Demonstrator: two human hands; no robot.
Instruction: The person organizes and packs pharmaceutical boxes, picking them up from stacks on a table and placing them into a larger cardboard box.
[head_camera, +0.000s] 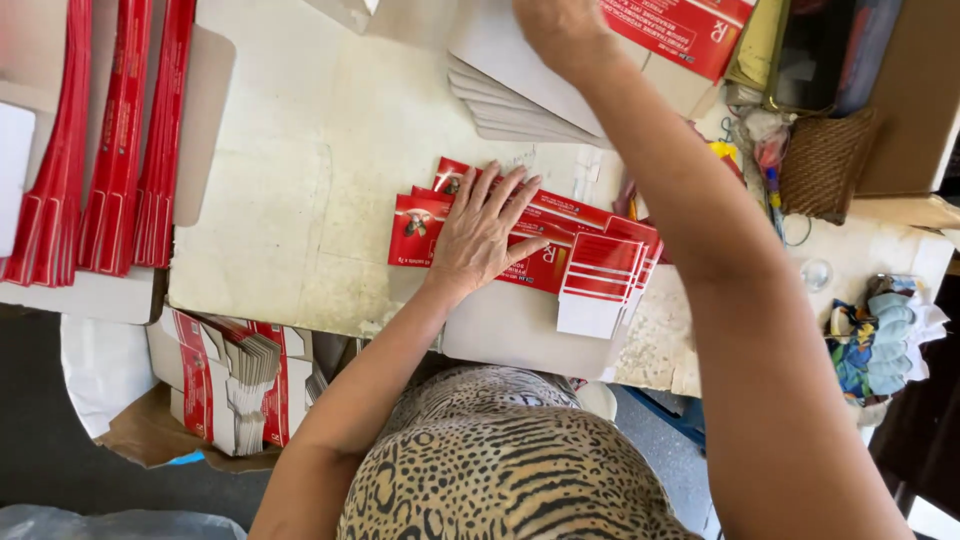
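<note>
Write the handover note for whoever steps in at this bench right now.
Left hand: open, pressed flat on the fanned red flat cartons at the table's near edge.
Right hand: reaching to the far stack of flat cartons; its fingers are out of view.
Done: red folded bundles stand in rows at far left; more fill the box below the table.
Left: the fanned cartons and the far stack.

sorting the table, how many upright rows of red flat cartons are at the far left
3 rows: the outermost row, the middle row and the inner row, side by side on the table. More may lie beyond the frame's left edge.
</note>
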